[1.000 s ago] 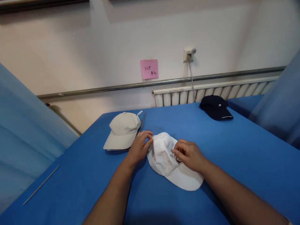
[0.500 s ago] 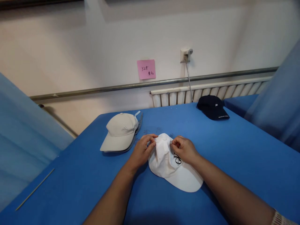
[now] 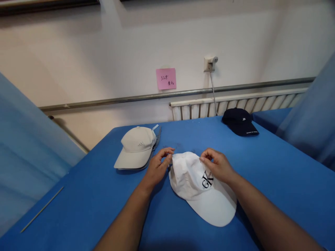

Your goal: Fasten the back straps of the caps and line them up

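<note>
A white cap (image 3: pixel 199 190) with a black logo lies on the blue table (image 3: pixel 274 174), its brim pointing toward me and to the right. My right hand (image 3: pixel 218 166) rests on the cap's crown, fingers curled and pinching the fabric at the top. My left hand (image 3: pixel 157 167) sits just left of the crown's back edge, fingers bent, thumb and fingertips close together at the cap's rim. Whether the left fingers grip the cloth is hard to make out.
A beige cap (image 3: pixel 136 146) lies to the left of my left hand, stacked on a grey one. A dark navy cap (image 3: pixel 239 121) sits at the far right of the table. A thin stick (image 3: pixel 42 209) lies near the table's left edge. Behind stand a radiator (image 3: pixel 235 104) and a pink note (image 3: pixel 166 78).
The white cap has shifted slightly toward me and to the right, and its crown is fuller, the logo now in full view. Both hands moved apart along the crown.
</note>
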A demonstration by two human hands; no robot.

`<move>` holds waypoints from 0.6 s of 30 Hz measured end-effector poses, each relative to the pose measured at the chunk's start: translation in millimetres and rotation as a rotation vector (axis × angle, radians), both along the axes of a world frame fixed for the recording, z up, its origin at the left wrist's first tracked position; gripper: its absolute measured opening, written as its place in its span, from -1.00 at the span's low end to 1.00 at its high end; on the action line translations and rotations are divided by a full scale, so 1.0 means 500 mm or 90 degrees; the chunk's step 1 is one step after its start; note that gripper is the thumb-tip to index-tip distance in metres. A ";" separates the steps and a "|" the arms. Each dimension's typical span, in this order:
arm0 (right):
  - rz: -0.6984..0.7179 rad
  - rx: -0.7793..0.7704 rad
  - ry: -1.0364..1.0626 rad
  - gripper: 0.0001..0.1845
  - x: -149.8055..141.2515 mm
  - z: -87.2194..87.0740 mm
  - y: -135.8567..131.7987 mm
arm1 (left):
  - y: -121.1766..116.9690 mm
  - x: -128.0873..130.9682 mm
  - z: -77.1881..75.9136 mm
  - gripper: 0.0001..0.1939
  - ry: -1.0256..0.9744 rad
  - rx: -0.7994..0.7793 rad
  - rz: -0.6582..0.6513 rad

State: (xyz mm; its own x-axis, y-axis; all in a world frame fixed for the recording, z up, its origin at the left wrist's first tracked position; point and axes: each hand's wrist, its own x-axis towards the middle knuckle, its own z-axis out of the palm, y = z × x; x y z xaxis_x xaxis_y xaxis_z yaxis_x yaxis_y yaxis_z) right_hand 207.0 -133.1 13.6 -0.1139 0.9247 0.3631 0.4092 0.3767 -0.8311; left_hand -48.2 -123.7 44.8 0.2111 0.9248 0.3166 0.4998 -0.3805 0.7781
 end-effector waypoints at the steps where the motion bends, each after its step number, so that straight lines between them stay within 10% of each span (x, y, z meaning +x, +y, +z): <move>1: -0.009 -0.001 -0.001 -0.87 -0.004 -0.005 0.000 | 0.000 0.001 -0.002 -0.72 0.001 -0.016 -0.001; 18: -0.043 0.042 0.070 -0.84 -0.037 -0.032 -0.011 | 0.003 0.003 -0.026 -0.77 0.133 -0.021 -0.053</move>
